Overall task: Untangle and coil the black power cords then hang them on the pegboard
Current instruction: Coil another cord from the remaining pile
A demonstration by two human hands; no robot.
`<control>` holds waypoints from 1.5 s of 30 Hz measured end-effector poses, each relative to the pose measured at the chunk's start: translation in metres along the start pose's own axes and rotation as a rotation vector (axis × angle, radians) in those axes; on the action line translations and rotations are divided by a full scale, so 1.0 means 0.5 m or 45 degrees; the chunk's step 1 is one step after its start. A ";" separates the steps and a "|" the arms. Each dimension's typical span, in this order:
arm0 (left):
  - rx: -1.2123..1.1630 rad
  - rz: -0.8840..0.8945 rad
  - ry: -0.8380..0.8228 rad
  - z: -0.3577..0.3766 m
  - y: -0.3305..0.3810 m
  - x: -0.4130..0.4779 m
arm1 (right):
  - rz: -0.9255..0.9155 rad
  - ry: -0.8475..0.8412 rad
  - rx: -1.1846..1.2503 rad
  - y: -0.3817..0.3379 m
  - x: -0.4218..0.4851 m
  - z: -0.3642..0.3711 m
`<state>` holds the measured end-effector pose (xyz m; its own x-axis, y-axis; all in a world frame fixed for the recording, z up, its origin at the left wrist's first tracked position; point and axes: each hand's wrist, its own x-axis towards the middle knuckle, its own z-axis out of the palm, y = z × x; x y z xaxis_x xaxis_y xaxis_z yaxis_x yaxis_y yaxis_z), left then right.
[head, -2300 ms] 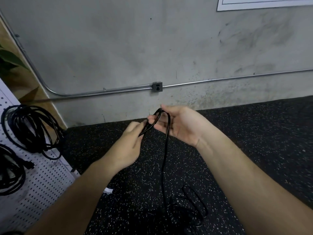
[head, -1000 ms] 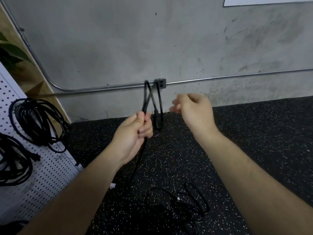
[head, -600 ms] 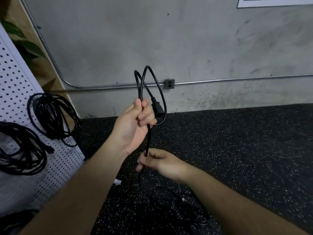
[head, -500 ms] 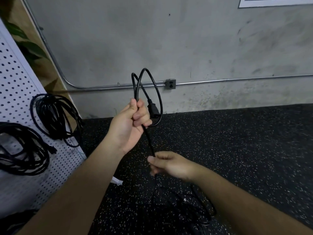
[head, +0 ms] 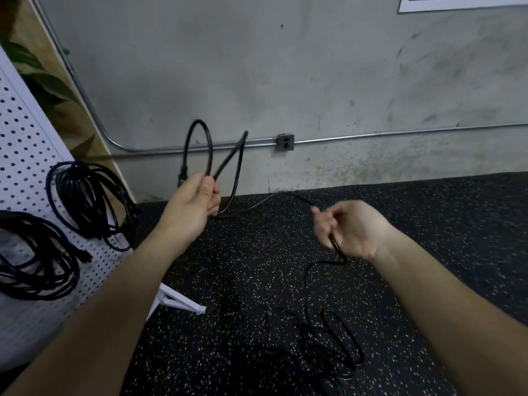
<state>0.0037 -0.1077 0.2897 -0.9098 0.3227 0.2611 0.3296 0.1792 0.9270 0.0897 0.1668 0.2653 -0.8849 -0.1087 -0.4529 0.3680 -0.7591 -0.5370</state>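
Note:
My left hand (head: 193,205) grips two loops of a black power cord (head: 237,170) that stand up above the fist, with the plug just behind my fingers. From there the cord runs right to my right hand (head: 350,228), whose fingers are curled round it. Below that hand the cord drops to a loose tangle (head: 328,344) on the floor. On the left stands the white pegboard (head: 25,155), with two coiled black cords (head: 91,201) hanging on it.
A speckled black rubber floor (head: 428,224) spreads ahead up to a grey concrete wall with a metal conduit and an outlet box (head: 285,142). The pegboard's white foot (head: 178,301) sticks out on the floor near my left forearm. A plant stands behind the pegboard.
My right hand has swung up and out to the right, drawing a length of cord from below my left hand. A second loop now stands in my left hand.

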 end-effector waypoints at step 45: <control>-0.276 -0.495 -0.807 0.017 0.021 -0.021 | -0.540 -0.320 -1.780 0.015 -0.053 0.060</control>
<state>0.0189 -0.1012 0.2944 -0.6103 0.7557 -0.2375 -0.1003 0.2236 0.9695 0.1071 0.1446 0.2947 -0.9654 -0.2581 -0.0375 -0.0831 0.4408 -0.8938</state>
